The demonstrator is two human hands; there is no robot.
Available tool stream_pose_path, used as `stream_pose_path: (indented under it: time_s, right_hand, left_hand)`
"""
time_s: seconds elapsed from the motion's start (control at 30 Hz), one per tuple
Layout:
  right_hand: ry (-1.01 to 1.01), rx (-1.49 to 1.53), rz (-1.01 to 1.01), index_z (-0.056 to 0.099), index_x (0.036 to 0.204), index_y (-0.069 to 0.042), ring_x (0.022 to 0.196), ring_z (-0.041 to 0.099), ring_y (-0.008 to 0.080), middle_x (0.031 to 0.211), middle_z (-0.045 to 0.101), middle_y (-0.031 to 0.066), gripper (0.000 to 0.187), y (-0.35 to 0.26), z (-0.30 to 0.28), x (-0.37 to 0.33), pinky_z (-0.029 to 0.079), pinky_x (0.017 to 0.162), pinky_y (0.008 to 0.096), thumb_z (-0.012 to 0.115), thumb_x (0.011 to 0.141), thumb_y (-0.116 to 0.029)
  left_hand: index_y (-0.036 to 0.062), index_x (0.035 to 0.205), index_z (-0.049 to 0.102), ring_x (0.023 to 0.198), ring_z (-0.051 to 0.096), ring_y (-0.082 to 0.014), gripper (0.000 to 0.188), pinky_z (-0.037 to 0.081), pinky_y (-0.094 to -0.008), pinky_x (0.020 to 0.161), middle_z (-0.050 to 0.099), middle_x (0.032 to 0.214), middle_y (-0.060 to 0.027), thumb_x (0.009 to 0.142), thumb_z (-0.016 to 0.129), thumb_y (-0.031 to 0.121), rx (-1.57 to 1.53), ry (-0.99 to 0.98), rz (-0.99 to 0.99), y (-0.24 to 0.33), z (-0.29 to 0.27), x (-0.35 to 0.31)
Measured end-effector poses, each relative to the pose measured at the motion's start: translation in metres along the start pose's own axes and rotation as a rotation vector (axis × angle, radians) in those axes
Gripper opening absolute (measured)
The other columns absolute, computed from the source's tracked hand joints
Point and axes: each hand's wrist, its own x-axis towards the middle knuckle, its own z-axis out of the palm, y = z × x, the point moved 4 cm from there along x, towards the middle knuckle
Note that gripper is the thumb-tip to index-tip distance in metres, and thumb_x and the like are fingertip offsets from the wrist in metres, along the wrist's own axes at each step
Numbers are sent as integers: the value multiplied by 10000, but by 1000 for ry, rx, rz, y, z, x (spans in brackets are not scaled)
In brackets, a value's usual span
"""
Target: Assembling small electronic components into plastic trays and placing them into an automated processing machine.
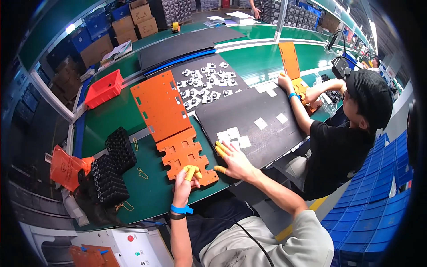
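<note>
Your left hand, fingers curled together in yellow finger cots, rests on the near edge of the flat orange notched fixture plate, which lies on the green desk just in front of you. Your right hand lies spread, fingertips touching small white square pads on the black foam sheet just right of the plate. Black compartment trays sit to your left. A person in a black cap works at the desk's right end.
</note>
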Motion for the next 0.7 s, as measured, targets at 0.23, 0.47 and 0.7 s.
stream_pose_path:
  time_s: [0.23, 0.47, 0.7]
  right_hand:
    - [277, 81, 93, 673, 1159, -6, 1045, 663, 344, 1091, 698, 172, 274, -18, -4, -8, 539, 870, 416, 652, 925, -146]
    - [402, 217, -252, 673, 1159, -25, 1126, 658, 319, 1147, 707, 135, 320, -72, -20, 16, 468, 1066, 479, 688, 863, -146]
    - [503, -111, 299, 509, 1343, 91, 1356, 449, 417, 1413, 505, 285, 579, -2, -10, 11, 318, 1165, 513, 703, 899, -226]
  left_hand:
    - [-9, 1142, 606, 706, 610, -124, 257, 534, -264, 661, 669, 942, -93, 1076, 472, 200, -45, 25, -13, -7, 0, 4]
    - [24, 1349, 532, 1087, 627, -265, 662, 510, -438, 979, 650, 1224, -120, 1026, 410, 589, -719, -143, -311, -3, 23, 18]
    - [53, 999, 684, 731, 553, -212, 410, 484, -364, 769, 685, 934, -119, 1029, 510, 423, -777, 7, -285, -19, 13, 22]
